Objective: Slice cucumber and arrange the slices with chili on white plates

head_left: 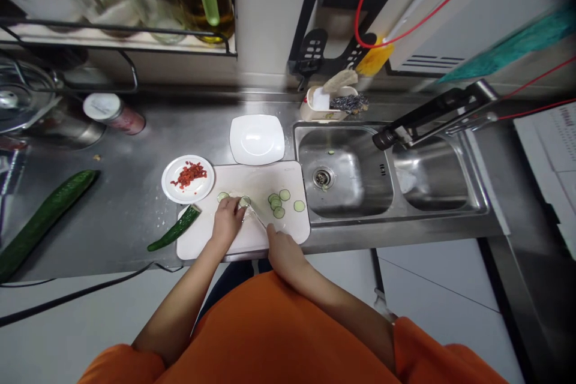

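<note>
My left hand [226, 221] rests on the white cutting board [202, 240], its fingers closed on a cucumber slice [245, 201]. A thin knife [257, 216] is gripped by its handle in my right hand [284, 251]. Its tip end reaches the slice at my left fingertips. Several loose cucumber slices [276, 203] lie on the right half of the board, some overlapping. Another slice [222, 197] sits just behind my left hand. A cut length of cucumber [175, 230] leans over the board's left edge, its pale cut end on the board.
Behind the board are a white squarish plate [256, 139] and a round plate [168, 187] of red chopped bits [191, 175]. A whole cucumber [48, 219] lies far left, near a shaker jar [117, 114]. To the right is a double sink [346, 213] with a black faucet [418, 114].
</note>
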`<state>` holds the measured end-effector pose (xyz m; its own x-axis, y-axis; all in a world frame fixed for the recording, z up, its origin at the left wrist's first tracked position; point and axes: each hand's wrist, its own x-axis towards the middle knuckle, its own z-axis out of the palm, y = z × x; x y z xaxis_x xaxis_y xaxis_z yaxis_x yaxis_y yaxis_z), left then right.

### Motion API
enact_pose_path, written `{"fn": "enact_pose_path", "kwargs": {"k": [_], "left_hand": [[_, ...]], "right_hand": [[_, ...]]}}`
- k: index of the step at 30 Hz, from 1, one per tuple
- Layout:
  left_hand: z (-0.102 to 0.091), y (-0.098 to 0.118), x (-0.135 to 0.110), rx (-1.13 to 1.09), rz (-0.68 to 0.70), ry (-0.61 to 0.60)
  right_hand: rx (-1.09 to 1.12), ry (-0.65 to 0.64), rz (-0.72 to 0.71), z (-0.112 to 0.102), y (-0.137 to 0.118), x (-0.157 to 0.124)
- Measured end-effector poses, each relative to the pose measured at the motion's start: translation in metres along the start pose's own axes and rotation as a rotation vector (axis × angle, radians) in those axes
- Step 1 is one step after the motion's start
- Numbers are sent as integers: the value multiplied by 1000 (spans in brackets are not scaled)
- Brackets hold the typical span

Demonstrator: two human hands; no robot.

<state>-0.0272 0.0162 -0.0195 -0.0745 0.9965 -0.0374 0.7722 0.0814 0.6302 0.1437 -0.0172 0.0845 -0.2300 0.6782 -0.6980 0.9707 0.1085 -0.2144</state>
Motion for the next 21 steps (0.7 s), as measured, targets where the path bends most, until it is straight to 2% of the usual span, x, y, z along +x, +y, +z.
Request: {"fn": "enact_pose_path", "kwargs": {"k": [21], "left_hand": [[-3,5,1,-3,-39,-33]], "right_hand": [[45,-43,17,-6,-6,2]]}}
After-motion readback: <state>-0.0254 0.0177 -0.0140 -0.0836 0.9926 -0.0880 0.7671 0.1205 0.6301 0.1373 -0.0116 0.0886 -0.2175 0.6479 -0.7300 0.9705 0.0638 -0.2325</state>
